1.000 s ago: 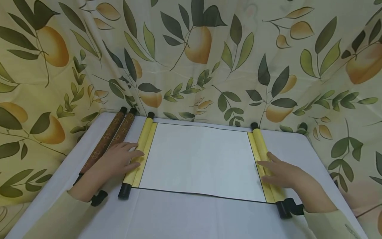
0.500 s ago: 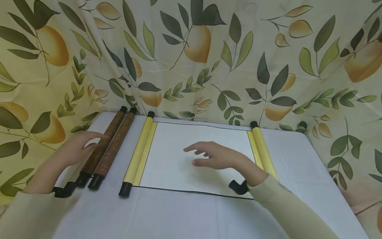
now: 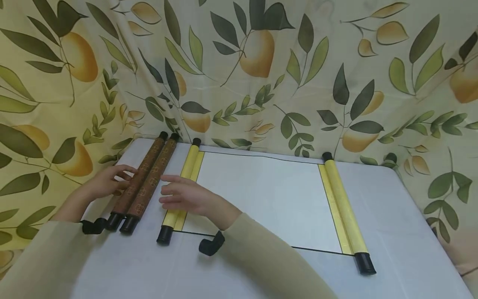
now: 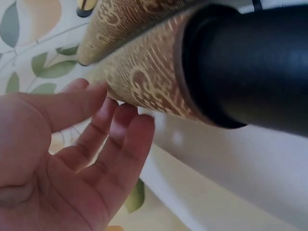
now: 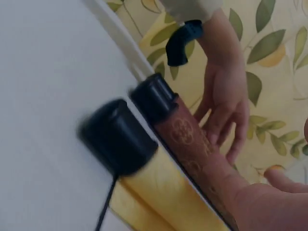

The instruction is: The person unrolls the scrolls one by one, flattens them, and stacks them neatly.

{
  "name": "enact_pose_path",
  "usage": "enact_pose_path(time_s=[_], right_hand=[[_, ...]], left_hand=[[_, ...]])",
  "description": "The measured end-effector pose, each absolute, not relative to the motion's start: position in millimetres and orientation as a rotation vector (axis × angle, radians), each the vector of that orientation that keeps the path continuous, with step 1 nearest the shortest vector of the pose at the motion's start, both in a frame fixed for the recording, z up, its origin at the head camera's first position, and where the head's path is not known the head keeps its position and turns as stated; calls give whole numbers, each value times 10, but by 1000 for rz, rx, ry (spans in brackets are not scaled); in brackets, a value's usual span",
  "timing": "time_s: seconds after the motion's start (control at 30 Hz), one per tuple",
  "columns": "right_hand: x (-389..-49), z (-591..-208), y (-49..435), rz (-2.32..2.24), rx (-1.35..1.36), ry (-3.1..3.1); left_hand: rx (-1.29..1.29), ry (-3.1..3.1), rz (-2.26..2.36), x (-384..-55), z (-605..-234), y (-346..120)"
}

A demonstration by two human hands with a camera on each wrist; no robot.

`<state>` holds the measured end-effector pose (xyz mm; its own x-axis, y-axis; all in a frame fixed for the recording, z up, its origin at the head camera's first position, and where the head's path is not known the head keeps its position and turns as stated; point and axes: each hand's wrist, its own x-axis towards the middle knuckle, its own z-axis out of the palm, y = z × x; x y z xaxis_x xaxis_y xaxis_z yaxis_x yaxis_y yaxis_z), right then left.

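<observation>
Your right hand (image 3: 186, 197) has swung left, fingers apart, a yellow roller (image 3: 189, 162) beneath it. Brown rolls (image 3: 151, 179) lie beside your left hand (image 3: 105, 182), fingers parted, so the white sheet (image 3: 261, 191) lies unheld.

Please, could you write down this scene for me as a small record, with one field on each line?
left hand: at outer side of left brown scroll; contact unclear
right hand: fingers extended, above left yellow roller; holds nothing
brown scrolls: two, rolled up, patterned, black-capped; right brown scroll lies alongside the left
open scroll: white sheet spread between left yellow roller and right yellow roller
table cover: white
backdrop: fabric printed with fruit and leaves
</observation>
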<state>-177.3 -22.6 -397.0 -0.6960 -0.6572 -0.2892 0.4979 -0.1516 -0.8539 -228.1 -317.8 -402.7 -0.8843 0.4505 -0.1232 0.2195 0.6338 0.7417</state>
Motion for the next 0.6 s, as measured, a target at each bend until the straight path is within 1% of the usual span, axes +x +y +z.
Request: enact_pose_path(time_s=[0.17,0.33,0.47,0.6], right_hand=[[-1778,-4018,-528,-1965,-78,1243],[-1762,-4085,-698,-2037,42,1187],[-1725,-4071,-739,-2050,52,1202],[-1665,-4032,-758,-1972,-20,1290]], left_hand=[[417,2379,1147,-2321,-4054,-3203],[331,2238,1164,-2332,-4043,-3200],[244,2147,1146,-2325,-4078,-3179],[176,2029,1223,-2199,-4074,-3223]])
